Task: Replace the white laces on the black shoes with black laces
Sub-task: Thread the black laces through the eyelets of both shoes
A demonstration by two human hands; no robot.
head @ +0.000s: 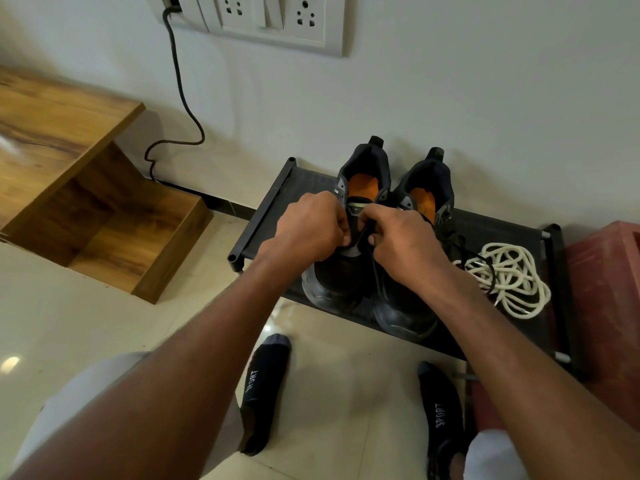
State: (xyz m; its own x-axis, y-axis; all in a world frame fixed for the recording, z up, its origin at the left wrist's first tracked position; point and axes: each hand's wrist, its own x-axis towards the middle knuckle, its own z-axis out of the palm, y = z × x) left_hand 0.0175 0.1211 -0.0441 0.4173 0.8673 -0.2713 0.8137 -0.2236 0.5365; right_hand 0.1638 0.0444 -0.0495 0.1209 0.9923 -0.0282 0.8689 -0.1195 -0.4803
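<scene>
Two black shoes with orange insoles stand side by side on a low black rack [266, 206], toes toward me. Over the tongue of the left shoe [337, 278], my left hand [308, 230] and my right hand [405, 244] have their fingers curled in, each pinching a black lace [363, 233]. A strand of this lace runs down between the shoes. The right shoe [422, 188] carries black laces that trail loosely to its right. A tangled pile of white laces [509, 275] lies on the rack to the right of the shoes.
A wooden cabinet [86, 188] with an open shelf stands at left. A black cable [180, 95] hangs from the wall sockets [270, 15]. A red crate [606, 292] sits right of the rack. My two socked feet rest on the tiled floor [86, 323] below.
</scene>
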